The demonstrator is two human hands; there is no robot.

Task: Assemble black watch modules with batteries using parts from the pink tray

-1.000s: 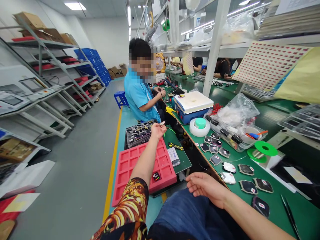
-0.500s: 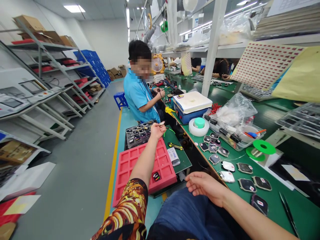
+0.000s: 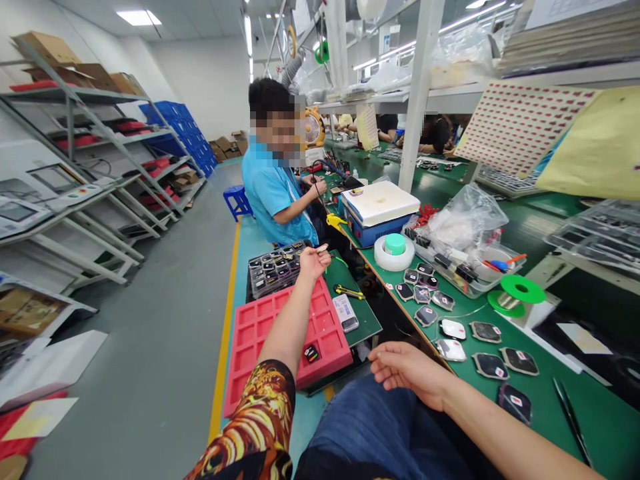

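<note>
My left hand [image 3: 314, 263] reaches out past the pink foam tray [image 3: 245, 337], its fingers closed on a small pale-edged watch case [image 3: 323, 248]. Just left of that hand lies a clear tray of watch cases [image 3: 270, 270]. One small dark watch piece [image 3: 311, 353] with coloured marks sits in a foam compartment beside my left forearm. My right hand [image 3: 393, 365] hovers over my lap at the bench edge, fingers loosely bent and nothing visible in them. Several watch cases [image 3: 491, 365] with small labels lie on the green bench to its right.
Tweezers [image 3: 570, 417], a green solder spool [image 3: 523, 290], a tape roll [image 3: 394, 257] and a parts bin [image 3: 467, 280] are on the bench. A yellow cutter [image 3: 349, 292] and a labelled box [image 3: 345, 312] lie by the foam. A co-worker in blue [image 3: 275, 190] sits ahead.
The view has shifted slightly, so most things appear a little further left. My left hand still holds the watch case, and my right hand keeps nearly the same pose.
</note>
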